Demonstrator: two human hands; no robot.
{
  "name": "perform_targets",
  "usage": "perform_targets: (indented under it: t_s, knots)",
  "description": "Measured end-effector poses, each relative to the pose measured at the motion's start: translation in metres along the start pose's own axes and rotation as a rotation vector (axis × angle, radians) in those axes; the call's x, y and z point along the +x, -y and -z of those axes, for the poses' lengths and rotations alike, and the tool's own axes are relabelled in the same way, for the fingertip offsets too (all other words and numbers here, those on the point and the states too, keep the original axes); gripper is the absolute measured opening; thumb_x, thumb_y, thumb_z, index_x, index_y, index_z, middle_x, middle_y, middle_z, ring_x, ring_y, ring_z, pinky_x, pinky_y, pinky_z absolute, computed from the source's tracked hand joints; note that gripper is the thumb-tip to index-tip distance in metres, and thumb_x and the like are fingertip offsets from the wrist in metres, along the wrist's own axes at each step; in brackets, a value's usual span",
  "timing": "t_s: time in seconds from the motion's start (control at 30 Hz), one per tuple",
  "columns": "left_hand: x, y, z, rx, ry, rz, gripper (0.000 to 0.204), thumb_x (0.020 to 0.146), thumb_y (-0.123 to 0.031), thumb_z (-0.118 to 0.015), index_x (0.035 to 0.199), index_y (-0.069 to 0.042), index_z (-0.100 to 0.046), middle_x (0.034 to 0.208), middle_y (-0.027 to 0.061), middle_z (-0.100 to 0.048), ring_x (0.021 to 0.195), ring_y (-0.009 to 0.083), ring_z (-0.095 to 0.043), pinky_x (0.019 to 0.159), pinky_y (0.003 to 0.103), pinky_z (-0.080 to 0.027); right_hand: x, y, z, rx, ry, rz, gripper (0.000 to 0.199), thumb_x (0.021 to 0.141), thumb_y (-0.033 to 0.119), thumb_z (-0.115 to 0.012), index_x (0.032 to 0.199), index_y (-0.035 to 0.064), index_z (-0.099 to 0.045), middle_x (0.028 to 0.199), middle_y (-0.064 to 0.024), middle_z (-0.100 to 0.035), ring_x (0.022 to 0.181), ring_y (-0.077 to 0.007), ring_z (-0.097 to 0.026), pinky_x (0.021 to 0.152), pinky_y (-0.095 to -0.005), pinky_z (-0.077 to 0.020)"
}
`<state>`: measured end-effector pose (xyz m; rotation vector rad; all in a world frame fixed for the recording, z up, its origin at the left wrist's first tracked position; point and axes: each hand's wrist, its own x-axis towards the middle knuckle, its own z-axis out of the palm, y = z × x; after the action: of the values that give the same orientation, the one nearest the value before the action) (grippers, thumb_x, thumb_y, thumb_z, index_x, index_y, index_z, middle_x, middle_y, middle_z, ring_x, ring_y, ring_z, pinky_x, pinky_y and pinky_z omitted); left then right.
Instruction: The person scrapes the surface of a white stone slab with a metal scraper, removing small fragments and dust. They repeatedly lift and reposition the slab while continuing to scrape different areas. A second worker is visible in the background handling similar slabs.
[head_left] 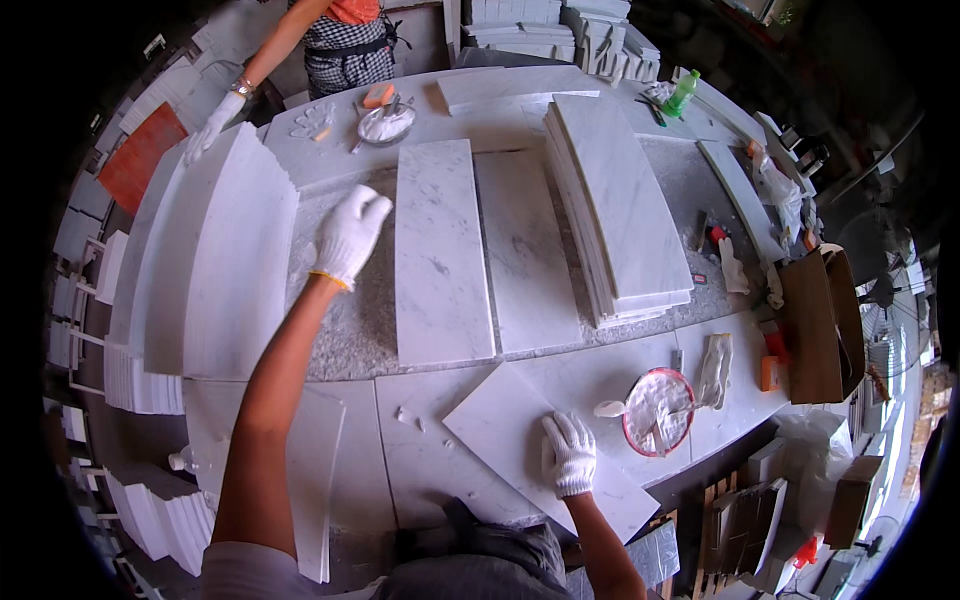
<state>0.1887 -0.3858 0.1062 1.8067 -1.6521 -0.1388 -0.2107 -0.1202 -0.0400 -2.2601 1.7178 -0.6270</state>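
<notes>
My left hand (350, 235), in a white knit glove, is raised over the grey, speckled middle of the table, just left of a long marble slab (445, 250). Its fingers are curled together, and whatever they may hold is hidden. Near me, my right hand (570, 455), gloved too, lies with fingers stretched out on a marble tile (510, 420) set at an angle on the table's front part. Right of that hand stands a red-rimmed bowl (633, 440) of white paste with a spatula (660, 437) in it. A second slab (528, 250) lies beside the first.
A stack of slabs (625, 210) rises right of centre; upright slabs (235, 250) stand at the left. Across the table, a co-worker's gloved hand (210, 130) touches those slabs. Farther back are another bowl of paste (386, 128) and a green bottle (682, 92). A cardboard box (815, 330) sits at right.
</notes>
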Motion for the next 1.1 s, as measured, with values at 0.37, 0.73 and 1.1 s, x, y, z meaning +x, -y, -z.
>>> perform_targets:
  t_s: [0.37, 0.73, 1.1]
  knots:
    - [-0.294, -0.071, -0.079, 0.262, 0.692, -0.405, 0.070, 0.094, -0.054, -0.054, 0.147, -0.010, -0.045, 0.157, 0.0134, -0.035, 0.145, 0.0330, -0.031, 0.119, 0.050, -0.022, -0.007, -0.002, -0.007, 0.060, -0.115, 0.033, 0.040, 0.084, 0.016, -0.064, 0.125, 0.0163, -0.067, 0.132, -0.0080, -0.062, 0.124, -0.0356, -0.056, 0.105, -0.0494, -0.0428]
    - [-0.415, -0.111, -0.096, 0.227, 0.650, -0.873, 0.061, 0.093, -0.053, -0.054, 0.144, -0.020, -0.051, 0.152, 0.0064, -0.044, 0.146, 0.0312, -0.032, 0.119, 0.055, -0.021, -0.162, -0.063, 0.068, -0.068, -0.065, -0.091, 0.039, 0.085, 0.017, -0.063, 0.123, 0.0125, -0.067, 0.131, -0.0138, -0.061, 0.127, -0.0363, -0.053, 0.109, -0.0501, -0.0391]
    - [-0.373, -0.184, -0.150, 0.319, 0.779, -0.629, 0.079, 0.096, -0.059, -0.046, 0.156, -0.011, -0.031, 0.163, 0.0151, -0.029, 0.152, 0.0353, -0.021, 0.123, 0.056, -0.011, -0.349, -0.117, 0.055, 1.384, -0.516, -1.312, 0.052, 0.104, 0.042, -0.053, 0.145, 0.0093, -0.049, 0.134, -0.0077, -0.060, 0.120, -0.0209, -0.059, 0.099, -0.0337, -0.0477]
